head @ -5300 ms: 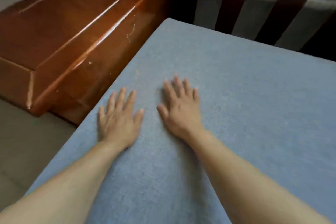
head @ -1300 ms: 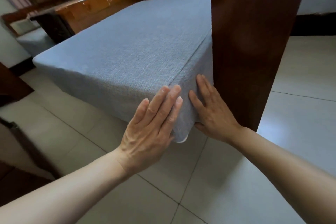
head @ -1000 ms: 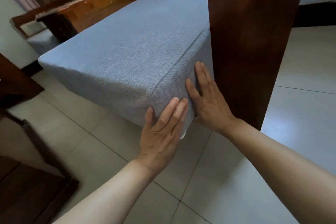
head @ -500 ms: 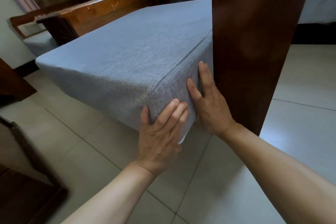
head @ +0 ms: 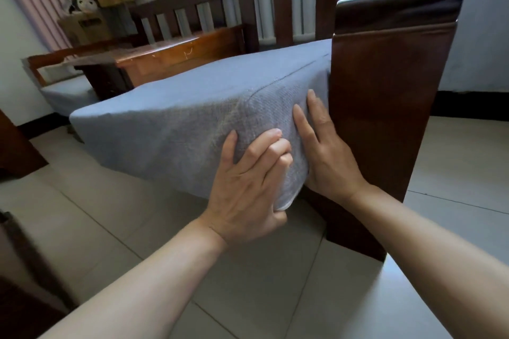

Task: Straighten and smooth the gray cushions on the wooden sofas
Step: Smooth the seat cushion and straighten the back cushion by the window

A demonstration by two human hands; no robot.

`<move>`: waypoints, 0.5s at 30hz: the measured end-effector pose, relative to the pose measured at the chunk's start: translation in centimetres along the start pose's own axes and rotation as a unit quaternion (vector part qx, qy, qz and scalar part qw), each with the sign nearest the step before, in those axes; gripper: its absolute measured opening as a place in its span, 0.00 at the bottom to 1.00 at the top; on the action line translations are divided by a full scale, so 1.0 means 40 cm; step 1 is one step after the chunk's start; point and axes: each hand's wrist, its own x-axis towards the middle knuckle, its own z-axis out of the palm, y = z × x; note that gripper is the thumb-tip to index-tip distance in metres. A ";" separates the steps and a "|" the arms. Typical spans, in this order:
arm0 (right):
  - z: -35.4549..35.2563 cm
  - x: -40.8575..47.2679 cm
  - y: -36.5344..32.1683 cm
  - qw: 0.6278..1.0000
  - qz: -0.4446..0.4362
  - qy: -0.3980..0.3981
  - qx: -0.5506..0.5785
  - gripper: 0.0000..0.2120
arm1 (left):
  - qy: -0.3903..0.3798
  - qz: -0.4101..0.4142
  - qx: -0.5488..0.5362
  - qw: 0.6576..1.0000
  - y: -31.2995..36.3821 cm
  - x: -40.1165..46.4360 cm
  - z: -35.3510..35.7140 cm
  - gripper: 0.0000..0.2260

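Note:
A thick gray seat cushion (head: 176,118) lies on a dark wooden sofa, its front right corner jutting toward me. My left hand (head: 248,181) grips that corner's front face, fingers curled into the fabric and the thumb up on the front. My right hand (head: 325,154) lies flat with straight fingers on the cushion's side face, wedged against the sofa's wooden armrest (head: 385,107). A second gray cushion (head: 66,91) shows on another sofa at the far left.
A glossy wooden side table (head: 165,58) stands behind the cushion on the left. The slatted sofa back (head: 275,3) runs along the rear wall. Pale floor tiles (head: 110,215) spread below. A doll (head: 82,4) sits on a box at back left.
My left fingers have curled and now bunch the fabric at the corner; before they lay straight. The view has dropped lower. My right hand stays flat against the cushion's side.

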 end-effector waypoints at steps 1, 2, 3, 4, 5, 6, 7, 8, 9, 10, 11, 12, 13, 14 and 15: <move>-0.018 0.025 -0.001 1.000 0.000 -0.002 -0.002 0.46 | -0.001 -0.001 -0.002 1.000 -0.016 0.020 -0.017 0.27; -0.036 0.051 -0.002 1.000 0.000 -0.005 -0.004 0.46 | -0.003 -0.003 -0.002 1.000 -0.033 0.039 -0.035 0.27; -0.053 0.074 -0.005 1.000 0.000 -0.009 -0.004 0.46 | -0.007 -0.003 0.001 1.000 -0.048 0.057 -0.051 0.27; -0.066 0.091 -0.010 1.000 0.001 -0.014 -0.006 0.45 | -0.013 -0.003 0.003 1.000 -0.059 0.070 -0.066 0.27; -0.076 0.105 -0.013 1.000 0.003 -0.018 -0.008 0.45 | -0.018 -0.001 0.005 1.000 -0.069 0.083 -0.076 0.27; -0.082 0.110 -0.014 1.000 0.008 -0.023 -0.011 0.46 | -0.025 0.000 0.002 1.000 -0.073 0.090 -0.082 0.28; -0.086 0.116 -0.016 0.999 0.013 -0.026 -0.013 0.48 | -0.028 0.000 -0.002 1.000 -0.077 0.095 -0.085 0.28; -0.089 0.121 -0.018 0.999 0.019 -0.029 -0.013 0.51 | -0.027 0.001 -0.007 1.000 -0.080 0.101 -0.086 0.28; -0.090 0.124 -0.020 0.999 0.024 -0.030 -0.013 0.53 | -0.023 0.003 -0.011 1.000 -0.083 0.105 -0.087 0.28; -0.091 0.129 -0.021 0.999 0.027 -0.028 -0.013 0.54 | -0.021 0.006 -0.015 1.000 -0.089 0.110 -0.088 0.28; -0.092 0.135 -0.021 0.999 0.027 -0.024 -0.014 0.54 | -0.018 0.010 -0.020 1.000 -0.097 0.115 -0.088 0.28; -0.096 0.142 -0.021 0.999 0.026 -0.020 -0.015 0.54 | -0.016 0.012 -0.022 1.000 -0.104 0.122 -0.090 0.27; -0.100 0.150 -0.021 0.999 0.024 -0.020 -0.014 0.54 | -0.015 0.014 -0.020 1.000 -0.110 0.129 -0.091 0.28; -0.103 0.157 -0.020 0.999 0.024 -0.023 -0.014 0.54 | -0.014 0.015 -0.020 1.000 -0.116 0.135 -0.092 0.28; -0.106 0.163 -0.019 0.999 0.025 -0.024 -0.012 0.54 | -0.013 0.016 -0.021 1.000 -0.120 0.140 -0.093 0.29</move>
